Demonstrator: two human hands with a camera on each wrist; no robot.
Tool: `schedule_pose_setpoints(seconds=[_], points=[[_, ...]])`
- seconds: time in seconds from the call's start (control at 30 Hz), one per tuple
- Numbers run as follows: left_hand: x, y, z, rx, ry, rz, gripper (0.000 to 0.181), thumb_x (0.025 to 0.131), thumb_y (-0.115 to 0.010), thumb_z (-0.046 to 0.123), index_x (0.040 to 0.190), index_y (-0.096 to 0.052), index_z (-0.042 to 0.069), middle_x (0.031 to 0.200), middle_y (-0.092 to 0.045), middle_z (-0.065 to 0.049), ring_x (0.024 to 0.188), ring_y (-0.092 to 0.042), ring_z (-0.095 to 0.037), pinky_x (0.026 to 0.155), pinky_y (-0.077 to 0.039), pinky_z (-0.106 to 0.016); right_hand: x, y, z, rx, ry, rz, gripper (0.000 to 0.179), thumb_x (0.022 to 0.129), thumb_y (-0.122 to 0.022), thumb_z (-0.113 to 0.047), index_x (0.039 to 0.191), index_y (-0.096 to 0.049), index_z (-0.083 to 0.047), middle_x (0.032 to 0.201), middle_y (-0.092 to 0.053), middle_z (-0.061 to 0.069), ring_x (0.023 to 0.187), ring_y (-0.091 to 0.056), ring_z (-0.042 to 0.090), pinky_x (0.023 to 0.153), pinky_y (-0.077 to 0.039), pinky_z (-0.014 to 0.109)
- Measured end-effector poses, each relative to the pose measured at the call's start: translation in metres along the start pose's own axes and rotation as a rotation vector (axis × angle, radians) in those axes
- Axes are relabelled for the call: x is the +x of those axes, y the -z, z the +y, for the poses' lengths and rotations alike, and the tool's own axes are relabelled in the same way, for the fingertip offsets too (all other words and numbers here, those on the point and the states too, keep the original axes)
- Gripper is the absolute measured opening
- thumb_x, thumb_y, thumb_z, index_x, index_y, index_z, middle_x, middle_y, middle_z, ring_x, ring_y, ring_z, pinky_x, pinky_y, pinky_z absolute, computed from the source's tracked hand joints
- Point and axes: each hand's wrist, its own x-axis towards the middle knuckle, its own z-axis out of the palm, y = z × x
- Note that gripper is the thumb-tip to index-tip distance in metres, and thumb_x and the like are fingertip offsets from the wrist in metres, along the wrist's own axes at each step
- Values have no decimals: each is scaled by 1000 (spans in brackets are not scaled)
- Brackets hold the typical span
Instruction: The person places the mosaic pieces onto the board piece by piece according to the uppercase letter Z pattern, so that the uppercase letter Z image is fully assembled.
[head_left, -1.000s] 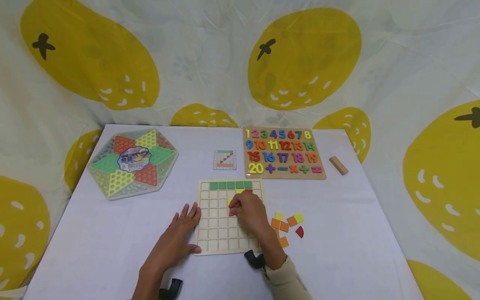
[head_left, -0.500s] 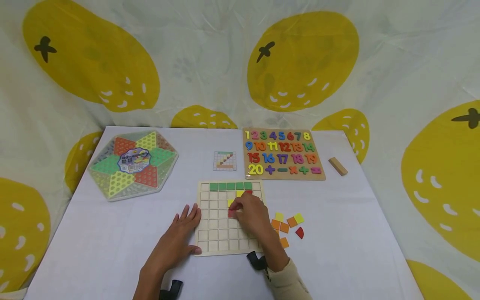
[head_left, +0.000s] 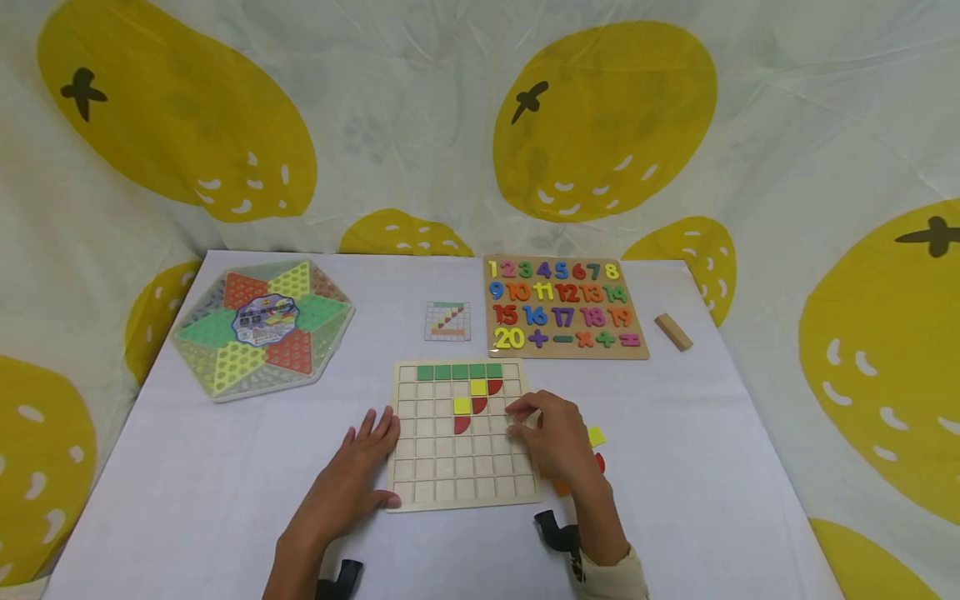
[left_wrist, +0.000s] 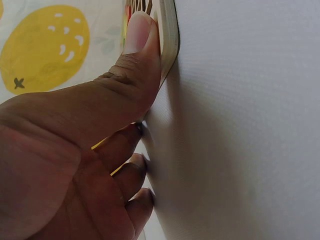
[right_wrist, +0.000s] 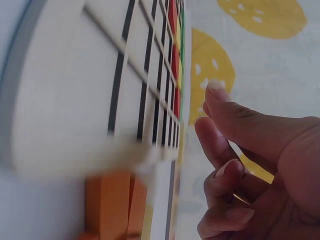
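Note:
A pale wooden grid board lies on the white table. Green squares fill part of its top row. Below them, yellow squares and red quarter-circles step down to the left. My left hand rests at the board's left side, fingers spread along the edge and thumb on the near-left corner. Above the board's right edge hovers my right hand, fingers loosely bent and nothing between thumb and fingertips. It partly hides the loose pieces, among them a yellow square and a red quarter-circle.
Behind the board lies a small pattern card. A wooden number board sits at the back right, with a small wooden block beside it. On the left is a hexagonal Chinese checkers set. Orange pieces lie beside the grid board.
My right hand has let go of the red quarter-circle and moved right, off the grid cells, uncovering the red and yellow pieces. My left hand stays at the board's edge.

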Motion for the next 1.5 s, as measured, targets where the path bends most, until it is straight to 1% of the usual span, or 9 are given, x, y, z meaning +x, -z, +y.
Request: schedule_pose_setpoints(seconds=[0.1,0.2,0.4,0.6,0.7,0.87,1.1,1.17,1.5], points=[[1,0,-1,7,-2,2,116,68,-97,21,164,-35,1,174,-26,-15,164,-17,-40,132,-21,-64,-3,10,11,3,-40,9,22,85,-90,-13,105,-82,-19,94,-71,-2,78,-52,19,63,-44,28],[1,0,-1,6,-2,2,116,68,-97,21,164,-35,2,174,-26,-15,164,-17,-40,131,-21,-64,-5,18,22,-13,-76,28,24,86,-90,-14,108,-82,-18,101,-71,1,79,-52,20,61,-44,29],[1,0,-1,6,-6,-2,116,68,-97,21,164,-35,1,174,-26,-16,164,-18,-41,131,-22,-64,-8,27,41,-107,-118,77,28,85,-89,-14,111,-80,-16,106,-71,5,84,-55,22,70,-42,30],[0,-1,0,-2,8,-2,116,68,-97,21,164,-35,2,174,-25,-15,165,-16,-39,132,-21,-63,-8,26,46,-143,-156,33,21,85,-90,-16,103,-79,-16,100,-68,5,90,-61,23,72,-47,32],[-1,-2,0,0,9,0,116,68,-97,21,164,-35,2,174,-25,-14,165,-16,-39,132,-21,-63,-7,25,45,-143,-162,26,19,85,-90,-16,98,-77,-15,98,-68,4,89,-60,23,72,-47,32],[-1,-1,1,6,18,3,115,67,-98,21,164,-36,3,174,-26,-14,165,-17,-39,132,-21,-63,-5,25,42,-128,-166,31,19,85,-89,-17,93,-72,-16,89,-66,3,83,-57,22,65,-44,30],[-1,-1,4,6,40,0,116,67,-99,20,164,-37,4,175,-26,-12,165,-17,-38,133,-21,-62,-4,24,30,-26,-144,25,13,89,-84,-14,98,-76,-20,84,-61,4,74,-53,23,51,-48,30],[0,-2,4,6,43,-2,116,67,-98,20,164,-37,4,175,-26,-12,165,-17,-38,133,-20,-62,-3,22,25,-14,-132,27,13,90,-83,-14,97,-76,-21,83,-61,4,72,-53,23,50,-48,30],[0,-3,2,10,49,-3,116,66,-99,19,164,-37,5,175,-25,-12,165,-17,-37,133,-20,-62,3,3,-1,-11,-6,37,17,89,-87,-18,95,-73,-24,81,-64,-5,72,-51,18,58,-39,27]])
